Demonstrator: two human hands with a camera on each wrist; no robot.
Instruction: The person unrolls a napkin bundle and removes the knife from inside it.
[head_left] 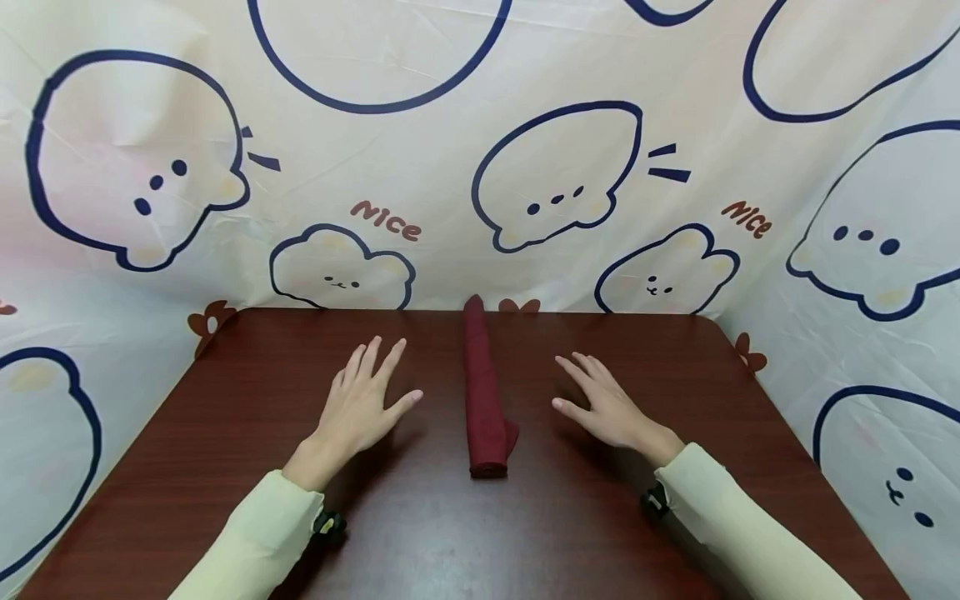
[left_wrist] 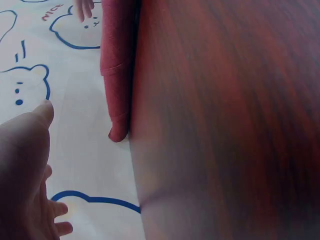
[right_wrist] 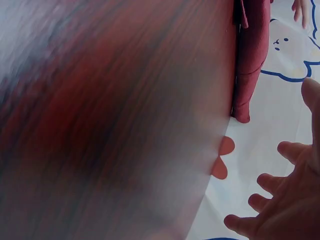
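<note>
A rolled-up dark red cloth (head_left: 483, 383) lies lengthwise down the middle of the table, its far end at the back edge. A small flap sticks out on the right near its front end. To the left of the roll, my left hand (head_left: 358, 408) hovers with fingers spread, apart from the cloth. On the other side my right hand (head_left: 611, 408) is held over the table, fingers extended and touching nothing. Both wrist views show the red roll (left_wrist: 117, 60) beyond the fingers, with a gap between it and each hand (right_wrist: 290, 185).
The dark brown wooden table (head_left: 487, 542) has its back edge against a white curtain (head_left: 442, 267) printed with blue cartoon outlines. The same curtain hangs along the left and right sides. A dark wristband device (head_left: 328, 525) sits on each wrist below pale sleeves.
</note>
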